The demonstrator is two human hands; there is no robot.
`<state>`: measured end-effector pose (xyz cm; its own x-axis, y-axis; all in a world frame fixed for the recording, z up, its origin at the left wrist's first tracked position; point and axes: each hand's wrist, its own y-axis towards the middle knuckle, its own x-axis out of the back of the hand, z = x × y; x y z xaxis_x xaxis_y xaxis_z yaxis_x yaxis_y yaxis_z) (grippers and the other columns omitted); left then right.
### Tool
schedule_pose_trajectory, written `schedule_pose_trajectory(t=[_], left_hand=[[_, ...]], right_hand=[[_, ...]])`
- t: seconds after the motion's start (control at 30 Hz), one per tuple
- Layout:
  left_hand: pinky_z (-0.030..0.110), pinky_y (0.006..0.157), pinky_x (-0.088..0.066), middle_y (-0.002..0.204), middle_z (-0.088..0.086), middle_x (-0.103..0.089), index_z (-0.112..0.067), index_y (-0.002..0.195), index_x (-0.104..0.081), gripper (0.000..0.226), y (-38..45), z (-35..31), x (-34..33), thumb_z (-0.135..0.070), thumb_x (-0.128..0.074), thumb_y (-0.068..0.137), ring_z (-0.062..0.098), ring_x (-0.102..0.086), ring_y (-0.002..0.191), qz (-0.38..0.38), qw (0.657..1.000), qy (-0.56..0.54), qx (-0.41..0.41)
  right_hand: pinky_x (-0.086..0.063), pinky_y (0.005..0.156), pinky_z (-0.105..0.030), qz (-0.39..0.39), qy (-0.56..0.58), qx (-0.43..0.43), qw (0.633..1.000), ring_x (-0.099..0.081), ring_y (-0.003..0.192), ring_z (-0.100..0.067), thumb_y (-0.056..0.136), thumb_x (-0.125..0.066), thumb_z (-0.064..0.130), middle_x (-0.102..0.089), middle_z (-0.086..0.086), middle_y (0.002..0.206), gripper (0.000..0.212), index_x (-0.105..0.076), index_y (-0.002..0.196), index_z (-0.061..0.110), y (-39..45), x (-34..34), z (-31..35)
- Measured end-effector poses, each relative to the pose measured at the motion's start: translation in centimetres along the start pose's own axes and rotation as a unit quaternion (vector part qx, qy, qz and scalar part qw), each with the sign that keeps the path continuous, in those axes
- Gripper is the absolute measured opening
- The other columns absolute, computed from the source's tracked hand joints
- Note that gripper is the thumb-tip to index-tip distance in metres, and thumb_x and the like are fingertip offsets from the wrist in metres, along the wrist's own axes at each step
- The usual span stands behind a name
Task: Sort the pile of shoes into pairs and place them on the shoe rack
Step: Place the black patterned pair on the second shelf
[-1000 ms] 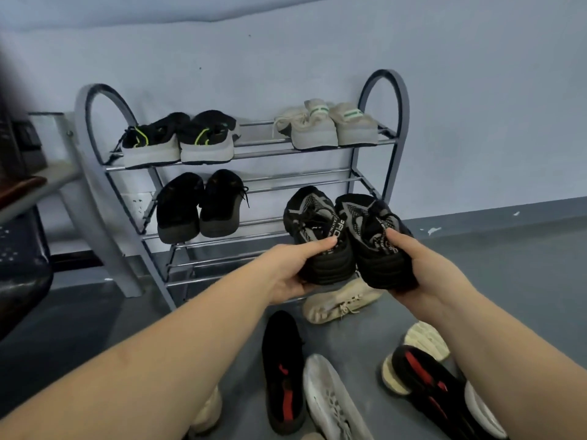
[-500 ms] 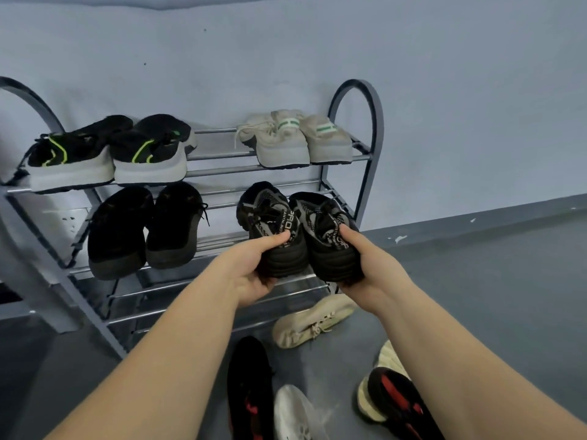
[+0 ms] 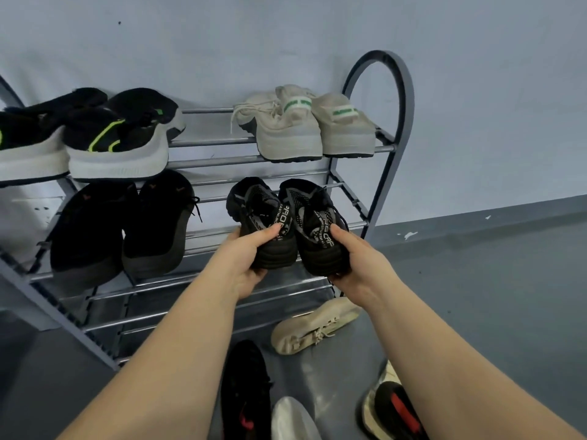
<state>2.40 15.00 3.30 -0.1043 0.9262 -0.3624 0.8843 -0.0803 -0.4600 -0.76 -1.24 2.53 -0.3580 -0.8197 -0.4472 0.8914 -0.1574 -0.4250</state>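
My left hand [image 3: 241, 262] grips the heel of one black and grey sneaker [image 3: 257, 217]. Its mate [image 3: 313, 223] is gripped at the heel by my right hand [image 3: 359, 265]. Both shoes lie side by side, toes toward the wall, over the right half of the middle shelf of the grey metal shoe rack [image 3: 394, 90]. Whether their soles touch the shelf bars I cannot tell. On the floor below lie a beige shoe [image 3: 314, 325] on its side, a black shoe with red marks [image 3: 244, 395], a white shoe [image 3: 292, 420] and a black and red shoe [image 3: 394, 408].
The top shelf holds a black pair with neon green stripes [image 3: 117, 138] at left and a beige pair with green tabs [image 3: 311, 125] at right. A plain black pair [image 3: 120, 223] fills the left of the middle shelf. The lower shelves hold nothing. Grey floor stretches to the right.
Both hands have carried the black and grey pair forward and up, from in front of the rack to the middle shelf. The view has moved closer and shifted right.
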Motion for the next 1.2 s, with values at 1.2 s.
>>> schedule_pose_trajectory(t=[1.2], left_hand=[[0.032,0.074,-0.059,0.119,0.003,-0.065,-0.019,0.135,-0.048,0.063,5.2,0.7,-0.6,-0.019,-0.076,0.078,0.015,-0.068,0.096,0.002,0.988,0.127,-0.083]], right_hand=[[-0.052,0.096,-0.042,-0.152,0.041,0.119,0.980,-0.067,0.102,-0.021,0.086,-0.068,0.017,-0.068,-0.010,0.113,0.043,-0.059,0.126,0.006,6.6,-0.3,-0.7]])
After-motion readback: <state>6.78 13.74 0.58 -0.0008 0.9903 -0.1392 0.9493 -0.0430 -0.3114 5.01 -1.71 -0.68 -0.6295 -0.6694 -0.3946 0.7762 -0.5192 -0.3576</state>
